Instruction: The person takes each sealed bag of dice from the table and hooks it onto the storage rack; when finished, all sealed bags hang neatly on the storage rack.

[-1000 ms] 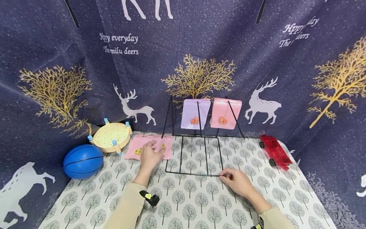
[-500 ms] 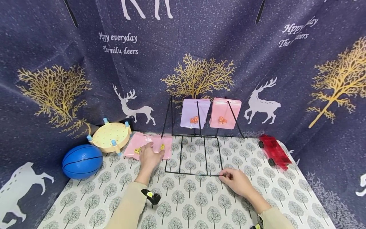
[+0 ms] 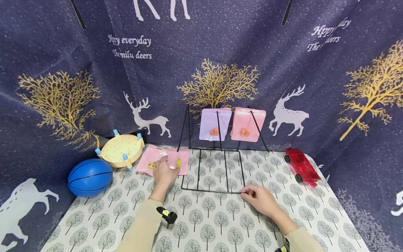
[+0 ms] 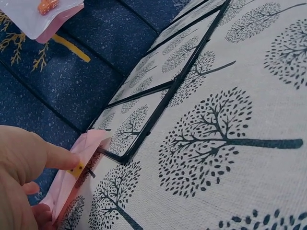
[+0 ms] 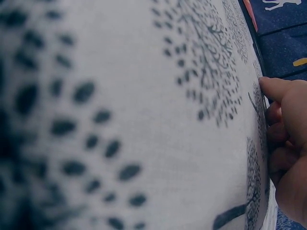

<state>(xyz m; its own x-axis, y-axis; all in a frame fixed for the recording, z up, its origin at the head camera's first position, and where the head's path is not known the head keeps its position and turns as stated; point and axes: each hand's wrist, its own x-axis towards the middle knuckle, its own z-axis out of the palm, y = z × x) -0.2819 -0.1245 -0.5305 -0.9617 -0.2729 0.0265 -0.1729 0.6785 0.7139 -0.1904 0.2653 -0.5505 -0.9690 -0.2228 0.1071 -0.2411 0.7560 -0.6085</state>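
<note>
A pink zip bag [image 3: 184,155] with yellow dice in it lies on the cloth at the left of the black wire display rack [image 3: 212,191]. My left hand [image 3: 164,175] grips this bag from above, thumb toward its near right part and fingers over its middle. In the left wrist view the thumb sits at a yellow die [image 4: 76,168] and the other fingers are partly hidden behind the bag. At the rack's near right corner, my right hand [image 3: 259,200] pinches the wire with thumb and index finger. A purple bag [image 3: 207,122] and pink bags [image 3: 248,120] hang on the rack.
A blue ball [image 3: 90,177] and a round cream-coloured board with blue-tipped legs [image 3: 121,150] stand at the left. At the far right sits a red toy car [image 3: 302,166]. A dark deer-print curtain [image 3: 201,42] rises behind the table.
The pink bag under my left hand has crumpled slightly, its left side shifting up and left, and its right-hand yellow dice show more. My right hand has stayed on the rack corner.
</note>
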